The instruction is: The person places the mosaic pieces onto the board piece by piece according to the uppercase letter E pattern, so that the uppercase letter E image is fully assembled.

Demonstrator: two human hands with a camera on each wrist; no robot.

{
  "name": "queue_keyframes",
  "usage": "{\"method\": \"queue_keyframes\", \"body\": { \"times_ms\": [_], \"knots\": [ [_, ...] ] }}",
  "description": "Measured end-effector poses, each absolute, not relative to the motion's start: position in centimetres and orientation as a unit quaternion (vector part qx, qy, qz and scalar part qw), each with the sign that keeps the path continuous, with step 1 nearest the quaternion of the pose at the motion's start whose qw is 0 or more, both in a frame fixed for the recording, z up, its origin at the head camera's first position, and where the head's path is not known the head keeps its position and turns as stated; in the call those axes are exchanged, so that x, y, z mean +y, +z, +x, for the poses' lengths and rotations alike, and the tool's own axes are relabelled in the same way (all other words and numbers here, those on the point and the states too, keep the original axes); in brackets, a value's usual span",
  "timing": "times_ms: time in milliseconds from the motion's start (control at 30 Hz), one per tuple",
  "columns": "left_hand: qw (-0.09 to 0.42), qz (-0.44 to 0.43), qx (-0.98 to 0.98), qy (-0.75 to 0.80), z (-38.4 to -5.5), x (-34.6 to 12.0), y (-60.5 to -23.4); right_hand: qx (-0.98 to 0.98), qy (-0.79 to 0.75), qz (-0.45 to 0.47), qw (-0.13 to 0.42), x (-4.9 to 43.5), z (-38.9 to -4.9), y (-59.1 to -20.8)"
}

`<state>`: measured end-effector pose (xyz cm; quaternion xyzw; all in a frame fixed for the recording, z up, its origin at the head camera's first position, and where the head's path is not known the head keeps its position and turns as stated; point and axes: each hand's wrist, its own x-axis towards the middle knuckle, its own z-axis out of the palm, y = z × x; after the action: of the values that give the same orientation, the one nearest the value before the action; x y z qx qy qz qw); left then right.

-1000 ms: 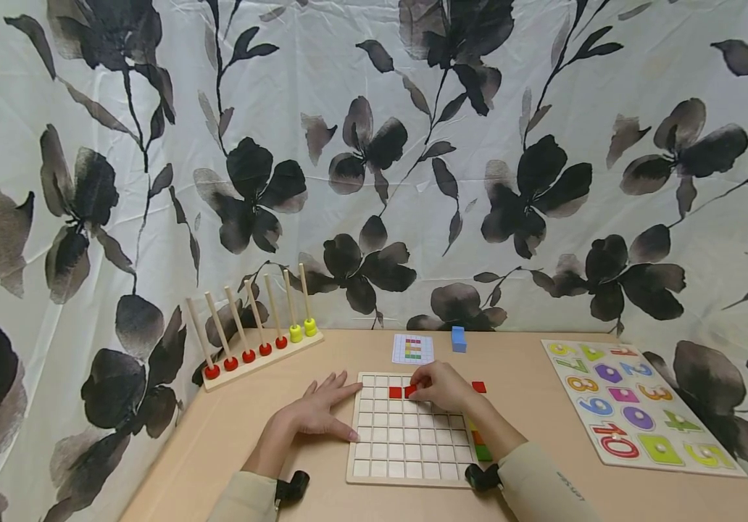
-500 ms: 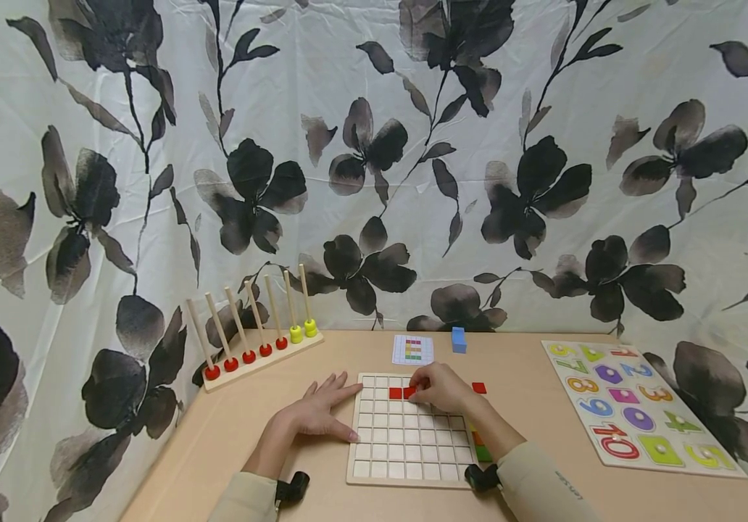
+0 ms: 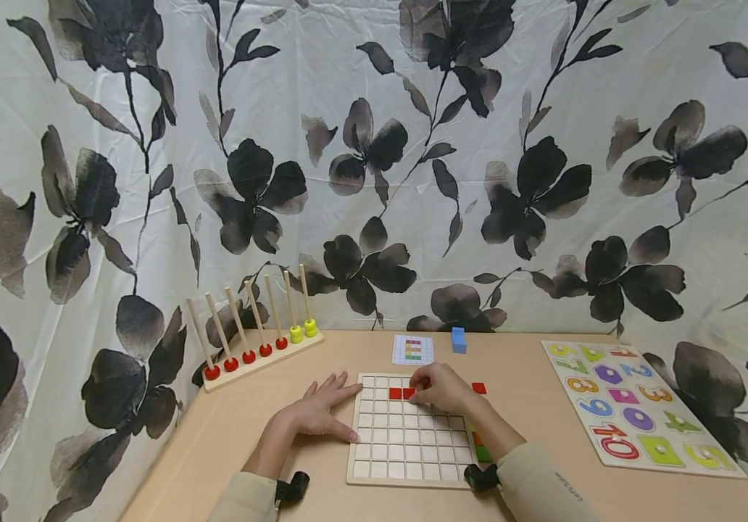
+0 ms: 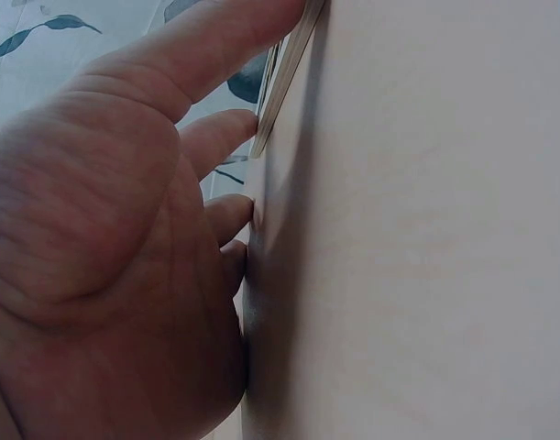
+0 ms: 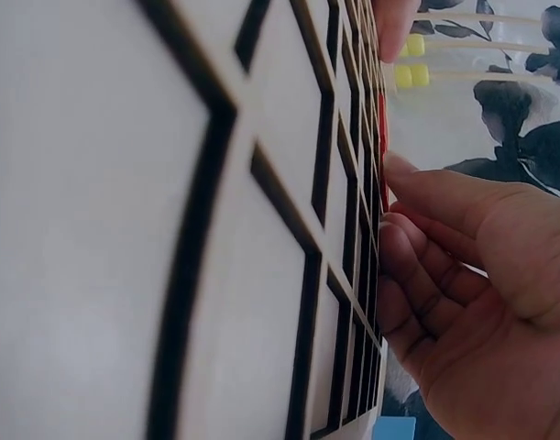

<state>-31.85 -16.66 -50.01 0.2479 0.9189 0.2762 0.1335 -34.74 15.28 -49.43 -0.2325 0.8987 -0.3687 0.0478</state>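
A wooden grid board (image 3: pixel 406 437) with white square cells lies in front of me. One flat red tile (image 3: pixel 395 394) sits in an upper row, and a second red tile (image 3: pixel 409 394) lies level in the cell to its right. My right hand (image 3: pixel 441 386) has its thumb and curled fingers on that second tile, partly covering it. In the right wrist view, the thumb (image 5: pixel 426 188) reaches a thin red edge low on the board. My left hand (image 3: pixel 322 408) rests at the board's left side, fingers spread, with thumb and index fingertip at the edge.
More tiles, a red one (image 3: pixel 479 388) and a green one (image 3: pixel 483 453), lie right of the board. Behind it are a pattern card (image 3: pixel 402 353) and a blue block (image 3: pixel 458 340). A peg counter (image 3: pixel 266 359) stands left; a number puzzle (image 3: pixel 641 406) lies right.
The second red tile, slightly tilted a second ago, now lies flat beside the first. The right fingers have barely shifted, and the left hand has stayed in place.
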Motion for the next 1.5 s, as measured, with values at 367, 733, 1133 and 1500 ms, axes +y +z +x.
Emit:
{"method": "queue_keyframes", "body": {
  "times_ms": [367,733,1133,1500],
  "knots": [
    [0.132,0.252,0.920,0.272,-32.0,-16.8,-50.2,0.889,-0.383,-0.242,0.065,15.9,-34.9,-49.2],
    [0.131,0.253,0.920,0.269,-32.0,-16.7,-50.1,0.882,-0.419,-0.212,0.030,17.4,-33.7,-47.8],
    [0.131,0.252,0.921,0.266,-31.9,-16.7,-49.9,0.883,-0.448,-0.141,-0.011,19.4,-32.8,-46.5],
    [0.131,0.253,0.920,0.268,-31.9,-16.8,-49.9,0.879,-0.462,-0.118,-0.017,21.5,-32.6,-46.3]
  ]
}}
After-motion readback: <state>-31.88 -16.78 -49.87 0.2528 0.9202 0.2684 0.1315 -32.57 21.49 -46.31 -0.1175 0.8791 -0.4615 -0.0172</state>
